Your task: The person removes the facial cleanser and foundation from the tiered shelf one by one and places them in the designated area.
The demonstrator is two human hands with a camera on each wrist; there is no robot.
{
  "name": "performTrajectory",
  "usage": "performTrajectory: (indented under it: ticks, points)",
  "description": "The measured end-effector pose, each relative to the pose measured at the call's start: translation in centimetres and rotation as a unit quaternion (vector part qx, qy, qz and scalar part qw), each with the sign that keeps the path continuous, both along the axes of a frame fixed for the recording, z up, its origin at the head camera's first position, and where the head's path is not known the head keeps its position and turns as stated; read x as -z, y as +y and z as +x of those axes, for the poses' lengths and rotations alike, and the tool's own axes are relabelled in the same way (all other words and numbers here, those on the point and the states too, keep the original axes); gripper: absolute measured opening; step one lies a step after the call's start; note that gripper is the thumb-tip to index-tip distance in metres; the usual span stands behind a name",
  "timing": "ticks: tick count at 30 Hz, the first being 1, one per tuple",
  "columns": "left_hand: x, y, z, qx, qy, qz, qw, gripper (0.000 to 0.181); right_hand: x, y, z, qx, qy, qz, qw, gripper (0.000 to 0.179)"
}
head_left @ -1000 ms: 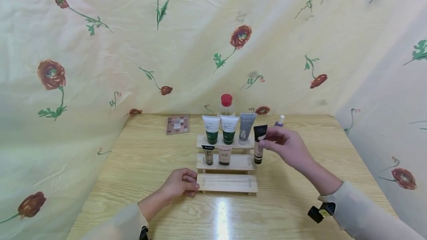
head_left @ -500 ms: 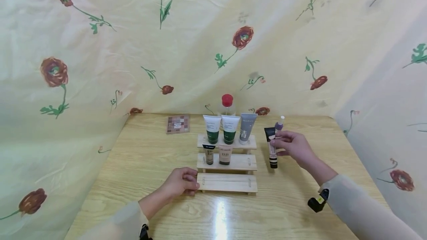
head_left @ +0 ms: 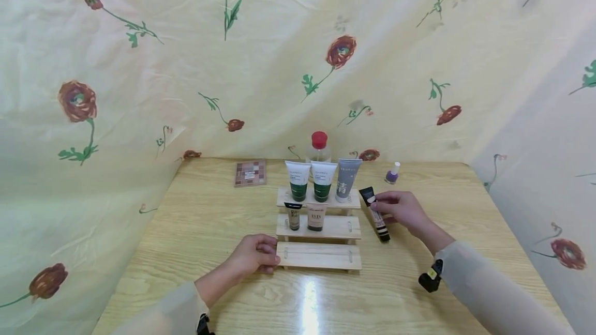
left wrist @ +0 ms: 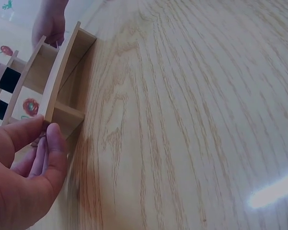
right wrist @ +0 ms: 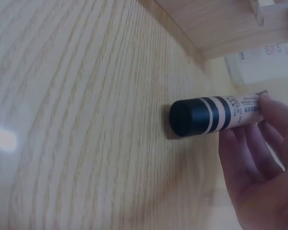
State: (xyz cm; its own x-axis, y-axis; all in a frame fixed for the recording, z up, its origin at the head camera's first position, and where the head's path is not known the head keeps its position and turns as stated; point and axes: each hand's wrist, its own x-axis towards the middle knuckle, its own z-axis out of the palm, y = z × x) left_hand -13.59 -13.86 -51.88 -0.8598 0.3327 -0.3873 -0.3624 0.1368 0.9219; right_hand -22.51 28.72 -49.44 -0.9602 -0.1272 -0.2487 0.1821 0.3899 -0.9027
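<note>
My right hand (head_left: 401,212) holds a slim pink-and-black cosmetic tube (head_left: 376,217) to the right of the wooden rack, thumb on one side and fingers on the other. The tube leans, its black cap low and toward the right; in the right wrist view the cap (right wrist: 188,118) is close over the table. My left hand (head_left: 251,256) pinches the left end of the lowest shelf of the three-tier wooden rack (head_left: 321,256), thumb and fingertips at the board's corner (left wrist: 49,115). Two small tubes, one black-topped (head_left: 294,217) and one pink (head_left: 315,218), stand on the middle shelf.
Two white-and-green tubes (head_left: 298,177) and a grey tube (head_left: 347,177) stand on the top shelf. Behind them is a red-capped bottle (head_left: 319,141). A purple polish bottle (head_left: 392,173) stands at back right, an eyeshadow palette (head_left: 250,173) at back left.
The tube in my right hand moved right, away from the rack's middle shelf, then lower and back a little left, and now tilts. My left hand has stayed on the rack.
</note>
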Motion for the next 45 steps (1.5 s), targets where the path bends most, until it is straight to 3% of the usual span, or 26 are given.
performTrajectory:
  ticks: [17,28,34,45]
  points:
    - [-0.3,0.1,0.1,-0.002,0.004,-0.004,1.0,0.05,1.5,-0.5,-0.6,0.027,0.002,0.105,0.9941,0.042]
    - [-0.1,0.1,0.2,0.0,0.009,-0.004,0.9999,0.051,1.5,-0.4,-0.4,0.022,0.008,0.115,0.9931,0.045]
    - [-0.1,0.1,0.2,0.0,0.009,-0.001,1.0,0.05,-0.1,0.2,0.3,-0.003,0.069,0.094,0.9932,0.047]
    - [-0.3,0.0,0.0,0.0,0.003,0.001,1.0,0.049,-7.1,-1.2,3.2,-0.065,0.18,0.088,0.9776,0.038]
